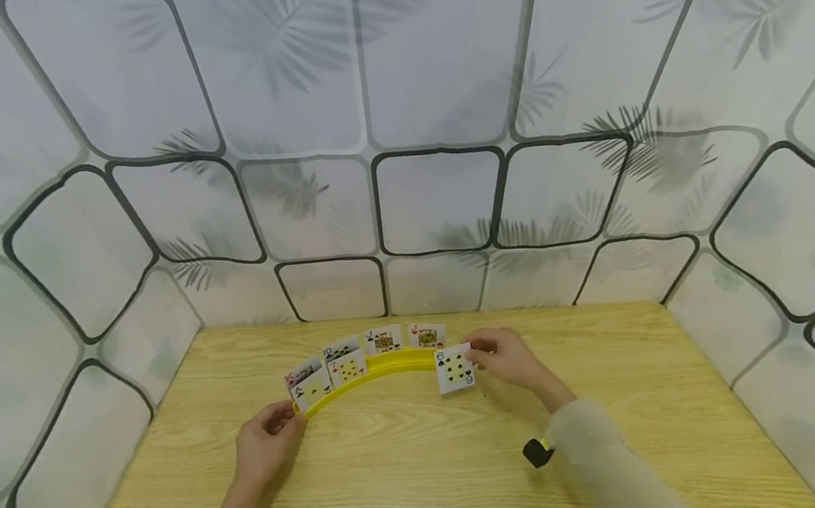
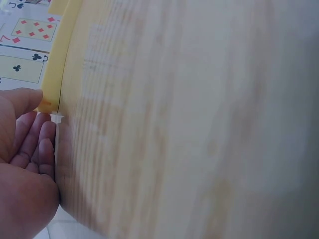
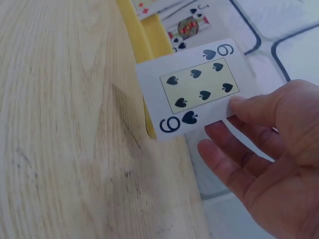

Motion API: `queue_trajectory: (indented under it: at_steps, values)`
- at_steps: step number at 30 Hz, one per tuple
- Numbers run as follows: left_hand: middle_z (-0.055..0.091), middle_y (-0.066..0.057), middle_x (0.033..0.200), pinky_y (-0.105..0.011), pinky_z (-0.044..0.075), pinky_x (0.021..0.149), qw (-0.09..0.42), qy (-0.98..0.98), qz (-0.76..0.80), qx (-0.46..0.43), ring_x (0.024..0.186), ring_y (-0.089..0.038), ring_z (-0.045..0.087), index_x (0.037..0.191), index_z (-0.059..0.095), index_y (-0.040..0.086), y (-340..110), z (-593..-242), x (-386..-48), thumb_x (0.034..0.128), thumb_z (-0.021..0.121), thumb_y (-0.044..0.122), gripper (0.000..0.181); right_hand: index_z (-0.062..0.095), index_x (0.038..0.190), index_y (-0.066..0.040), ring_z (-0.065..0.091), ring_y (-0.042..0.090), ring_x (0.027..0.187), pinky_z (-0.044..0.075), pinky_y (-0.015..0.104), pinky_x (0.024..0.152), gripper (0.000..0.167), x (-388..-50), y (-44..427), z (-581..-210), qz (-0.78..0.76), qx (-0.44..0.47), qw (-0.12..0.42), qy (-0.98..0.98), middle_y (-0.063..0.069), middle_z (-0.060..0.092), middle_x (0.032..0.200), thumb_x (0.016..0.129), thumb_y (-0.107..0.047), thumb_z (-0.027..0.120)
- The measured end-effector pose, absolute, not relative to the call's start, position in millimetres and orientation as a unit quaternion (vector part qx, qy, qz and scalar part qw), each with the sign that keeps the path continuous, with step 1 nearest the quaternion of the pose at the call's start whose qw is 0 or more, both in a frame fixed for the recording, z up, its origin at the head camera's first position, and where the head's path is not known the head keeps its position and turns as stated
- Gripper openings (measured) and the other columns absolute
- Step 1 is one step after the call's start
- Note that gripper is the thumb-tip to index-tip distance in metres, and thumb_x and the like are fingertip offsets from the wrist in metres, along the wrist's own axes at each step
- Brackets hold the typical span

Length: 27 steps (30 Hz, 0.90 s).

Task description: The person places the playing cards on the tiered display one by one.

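A curved yellow card holder (image 1: pixel 397 361) lies on the table with several playing cards upright in it. At its left end, my left hand (image 1: pixel 267 446) pinches the holder; the thumb (image 2: pixel 25 101) lies against the end beside a club card (image 2: pixel 22 69). My right hand (image 1: pixel 505 356) holds a six of spades (image 3: pixel 199 89) by its edge between thumb and fingers. That card is tilted in front of the holder's right end and hides it in the head view. The seven of diamonds (image 1: pixel 348 368) stands in the front row, with a ten (image 1: pixel 340 348) behind it.
Two face cards, a jack of spades (image 1: pixel 383 340) and a red-marked one (image 1: pixel 427 335), stand in the back row. A king (image 1: pixel 303 370) is partly hidden at the left. The wooden table (image 1: pixel 417 471) meets patterned walls (image 1: pixel 439 200) at the back and sides.
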<state>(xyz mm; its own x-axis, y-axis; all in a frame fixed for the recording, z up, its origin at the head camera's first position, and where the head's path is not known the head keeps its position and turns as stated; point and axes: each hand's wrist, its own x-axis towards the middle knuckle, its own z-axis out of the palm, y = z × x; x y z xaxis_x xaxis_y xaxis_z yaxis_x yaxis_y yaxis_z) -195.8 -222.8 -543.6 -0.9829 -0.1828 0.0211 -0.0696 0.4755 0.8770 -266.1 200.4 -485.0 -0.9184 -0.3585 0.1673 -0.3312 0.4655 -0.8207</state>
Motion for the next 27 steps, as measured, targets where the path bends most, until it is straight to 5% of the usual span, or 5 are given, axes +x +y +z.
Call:
queue_trajectory:
  at_steps: [15,22,27]
  values:
    - [0.073,-0.021,0.117,-0.016,0.05,0.077,0.053,-0.859,-0.503,0.076,0.09,-0.008,0.062,0.13,0.069,-0.006,-222,-541,-194,0.099,0.072,0.011,0.036,0.074,0.122,0.001,0.073,0.028,0.094,0.063,0.034,0.075,0.022,-269,151,-482,-0.475,-0.209,0.002,0.855,0.018,0.076,0.109,0.102,-0.006,0.067]
    - [0.073,-0.021,0.118,-0.016,0.051,0.077,0.055,-0.86,-0.501,0.075,0.09,-0.007,0.062,0.13,0.069,-0.006,-222,-540,-194,0.0989,0.072,0.01,0.036,0.072,0.126,0.002,0.073,0.028,0.093,0.064,0.049,0.08,0.026,-271,133,-479,-0.494,-0.206,0.005,0.845,0.018,0.075,0.109,0.102,-0.005,0.067]
    - [0.073,-0.021,0.118,-0.016,0.051,0.077,0.057,-0.86,-0.502,0.074,0.09,-0.007,0.062,0.13,0.069,-0.006,-222,-540,-194,0.0985,0.072,0.01,0.035,0.071,0.129,0.003,0.074,0.03,0.096,0.064,0.043,0.08,0.028,-273,120,-480,-0.491,-0.206,-0.008,0.847,0.018,0.075,0.11,0.102,-0.006,0.067]
